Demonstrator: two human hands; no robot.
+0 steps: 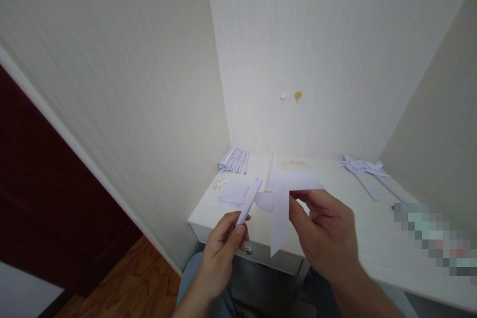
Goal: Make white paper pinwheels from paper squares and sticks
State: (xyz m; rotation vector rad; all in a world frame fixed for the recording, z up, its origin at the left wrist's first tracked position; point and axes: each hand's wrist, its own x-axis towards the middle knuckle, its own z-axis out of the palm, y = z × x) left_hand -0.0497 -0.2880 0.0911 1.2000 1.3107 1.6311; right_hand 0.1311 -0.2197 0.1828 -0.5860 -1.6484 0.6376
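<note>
The right hand (328, 233) pinched a paper pinwheel (280, 211) at frame centre, just right of the left hand (223, 244), which gripped a folded paper strip (250, 202) slanting up-right toward it.

On the desk (372, 238) before me, a bundle of strips (234, 159) lies at eleven o'clock, with paper squares (234, 192) and tiny pins (219, 184) just nearer. Pinwheels (363, 166) lie at two o'clock. A white peg (283, 95) and a yellow peg (298, 95) dot the wall at twelve.

White paper pinwheel (279, 198), pale desk (372, 228)
</note>
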